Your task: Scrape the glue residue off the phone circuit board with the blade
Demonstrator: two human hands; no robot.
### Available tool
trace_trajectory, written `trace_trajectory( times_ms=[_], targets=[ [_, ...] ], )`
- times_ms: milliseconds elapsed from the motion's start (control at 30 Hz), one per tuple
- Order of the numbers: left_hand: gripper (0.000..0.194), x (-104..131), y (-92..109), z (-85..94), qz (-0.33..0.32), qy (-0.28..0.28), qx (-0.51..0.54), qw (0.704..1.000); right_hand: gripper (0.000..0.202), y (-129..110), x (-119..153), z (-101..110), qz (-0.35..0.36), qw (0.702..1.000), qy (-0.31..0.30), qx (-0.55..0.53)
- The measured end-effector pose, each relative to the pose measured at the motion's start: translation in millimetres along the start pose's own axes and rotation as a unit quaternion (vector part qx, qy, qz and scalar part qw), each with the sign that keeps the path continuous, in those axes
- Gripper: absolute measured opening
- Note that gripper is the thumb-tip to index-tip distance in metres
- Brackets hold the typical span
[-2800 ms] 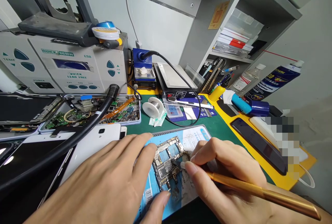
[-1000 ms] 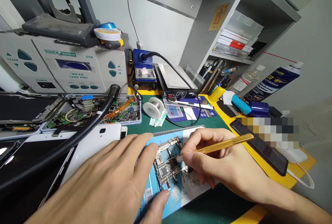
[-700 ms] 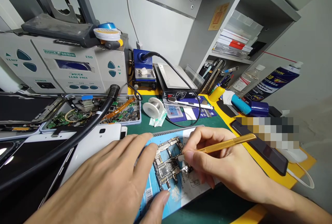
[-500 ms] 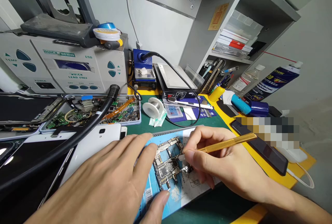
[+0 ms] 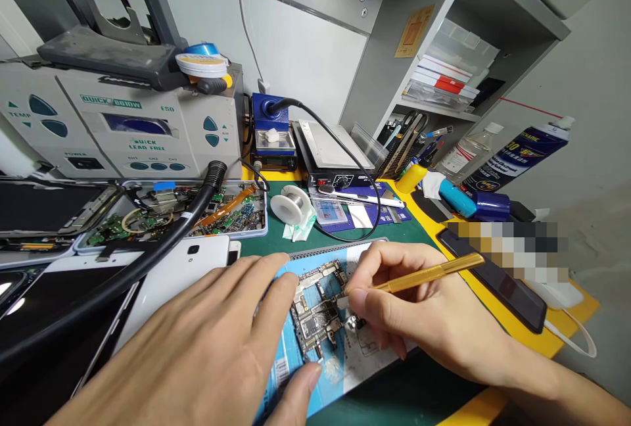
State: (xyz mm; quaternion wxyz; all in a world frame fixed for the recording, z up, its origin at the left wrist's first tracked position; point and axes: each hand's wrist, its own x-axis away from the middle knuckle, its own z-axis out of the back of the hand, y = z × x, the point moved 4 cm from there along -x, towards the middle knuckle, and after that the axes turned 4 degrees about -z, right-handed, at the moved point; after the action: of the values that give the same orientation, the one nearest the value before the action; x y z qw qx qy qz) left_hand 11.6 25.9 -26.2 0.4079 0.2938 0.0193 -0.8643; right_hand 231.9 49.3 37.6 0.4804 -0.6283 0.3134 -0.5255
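the circuit board (image 5: 310,327) is lying on a blue-and-white pad (image 5: 328,388) at the lower centre of the frame. the left hand (image 5: 211,334) is resting spread along its left side, apparently steadying it; the right hand (image 5: 414,301) is pinching a gold-handled tool (image 5: 428,273) near its tip, probably for control.

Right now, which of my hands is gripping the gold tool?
Your right hand pinches the gold tool; your left hand lies spread beside the circuit board, no tool showing.
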Motion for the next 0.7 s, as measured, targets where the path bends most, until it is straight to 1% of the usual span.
trace_trajectory(
  times_ms=[133,300,367,467,567,700],
  targets=[
    [0.046,-1.3,1.0,5.0,-0.011,0.008,-0.011,1.000,0.033,1.6,0.4,1.6,-0.010,1.000,0.010,-0.008],
    [0.050,-7.9,3.6,16.8,-0.085,0.035,-0.076,0.993,0.033,1.0,1.5,0.6,0.000,1.000,0.002,-0.009],
    [0.050,-10.1,4.4,18.8,-0.100,0.038,-0.093,0.990,0.031,-0.1,1.5,0.3,0.008,1.000,0.000,-0.002],
    [0.050,-11.9,5.3,19.7,-0.103,0.033,-0.101,0.989,0.031,-1.0,0.9,-0.2,0.015,1.000,0.001,0.004],
    [0.048,-13.0,6.6,19.3,-0.106,0.028,-0.103,0.989,0.033,0.2,0.0,-1.1,0.006,1.000,-0.004,-0.005],
    [0.049,-13.0,7.1,19.5,-0.104,0.044,-0.105,0.988,0.034,1.6,0.0,-0.2,-0.004,1.000,0.003,-0.009]
  ],
)
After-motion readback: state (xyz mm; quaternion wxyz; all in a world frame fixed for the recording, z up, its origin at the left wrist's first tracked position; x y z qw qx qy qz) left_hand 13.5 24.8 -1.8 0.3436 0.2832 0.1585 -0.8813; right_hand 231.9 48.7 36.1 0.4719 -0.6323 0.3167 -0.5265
